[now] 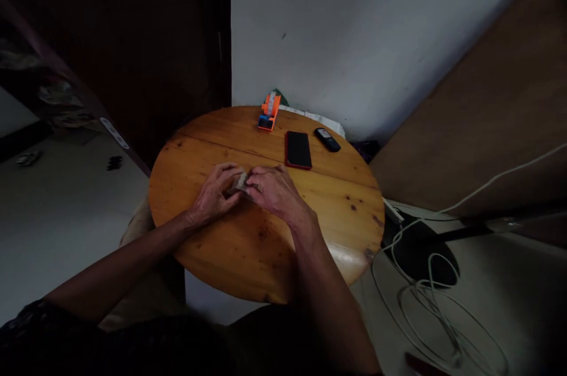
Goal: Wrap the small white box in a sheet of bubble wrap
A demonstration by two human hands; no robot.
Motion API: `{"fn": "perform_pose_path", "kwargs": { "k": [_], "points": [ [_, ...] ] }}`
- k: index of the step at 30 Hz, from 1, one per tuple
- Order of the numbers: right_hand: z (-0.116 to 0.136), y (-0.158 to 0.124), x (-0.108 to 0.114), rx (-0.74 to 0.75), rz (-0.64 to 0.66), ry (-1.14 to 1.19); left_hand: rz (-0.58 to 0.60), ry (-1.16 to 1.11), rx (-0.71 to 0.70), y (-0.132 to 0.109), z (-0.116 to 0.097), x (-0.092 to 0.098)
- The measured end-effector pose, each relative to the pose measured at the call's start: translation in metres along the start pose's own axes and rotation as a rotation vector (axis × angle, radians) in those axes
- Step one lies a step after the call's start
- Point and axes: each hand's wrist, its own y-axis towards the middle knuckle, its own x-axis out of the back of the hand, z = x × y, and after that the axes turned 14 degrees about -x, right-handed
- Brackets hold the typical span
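Over the middle of the round wooden table (248, 246), both hands meet at a small pale, partly see-through item (240, 182) whose kind I cannot make out. My left hand (216, 194) grips its left side between thumb and fingers. From the right, my right hand (273, 188) pinches it with bent fingers, which hide part of it. Beyond the hands lies a dark phone-like slab with a red edge (298, 150).
An orange tape dispenser (270, 111) stands near the table's far edge. To its right are a black handset (326, 139) and white papers (325, 122) by the wall. Pale cable (432, 299) lies coiled on the floor at right.
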Motion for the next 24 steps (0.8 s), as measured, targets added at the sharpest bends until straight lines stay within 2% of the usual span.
{"fn": "perform_pose_path", "kwargs": {
  "k": [5,9,14,19,24],
  "points": [
    [-0.012,-0.003,0.006,-0.002,0.001,0.094,0.043,0.013,-0.014,-0.001,0.0,0.001],
    [-0.02,-0.003,0.004,-0.02,-0.075,0.156,0.047,0.014,0.014,-0.002,-0.001,0.001],
    [-0.015,-0.003,-0.003,0.008,-0.031,0.115,0.059,0.017,0.022,-0.004,0.001,0.0],
    [-0.012,-0.006,-0.003,0.057,-0.065,0.07,0.069,-0.014,0.017,-0.005,0.003,0.0],
    [-0.013,-0.004,-0.002,0.087,-0.046,0.083,0.072,-0.021,0.026,-0.005,0.004,0.0]
  ]
}}
